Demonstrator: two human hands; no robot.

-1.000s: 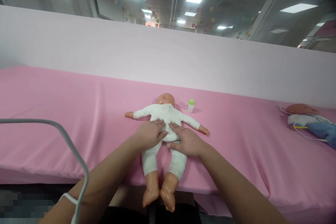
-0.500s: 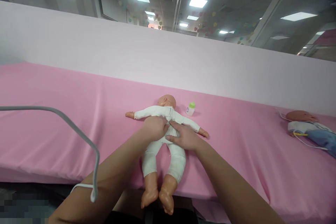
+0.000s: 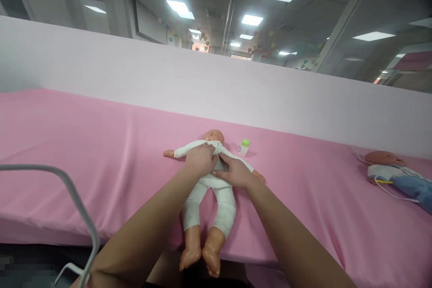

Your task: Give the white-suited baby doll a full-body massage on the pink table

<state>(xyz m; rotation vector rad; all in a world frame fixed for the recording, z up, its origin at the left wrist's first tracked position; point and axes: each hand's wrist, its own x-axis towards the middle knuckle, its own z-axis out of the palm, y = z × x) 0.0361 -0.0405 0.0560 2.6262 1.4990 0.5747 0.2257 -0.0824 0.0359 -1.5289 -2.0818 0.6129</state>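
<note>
A baby doll (image 3: 219, 200) in a white suit lies on its back on the pink bed (image 3: 101, 153), head toward the far wall and bare feet hanging over the near edge. My left hand (image 3: 200, 159) rests palm down on the doll's upper chest, fingertips near its neck. Beside it, my right hand (image 3: 234, 172) lies flat on the doll's chest and right side, fingers pointing left and touching my left hand. Neither hand holds anything. Both hands hide the doll's torso.
A small white bottle with a green cap (image 3: 243, 147) stands just right of the doll's head. A second doll (image 3: 391, 166) with cords lies at the far right. A grey cable (image 3: 77, 207) loops at the lower left. A pale wall panel (image 3: 236, 90) backs the bed.
Both hands have slid up the doll's body, from its belly to its upper chest. The view has tilted slightly and the grey cable has swung.
</note>
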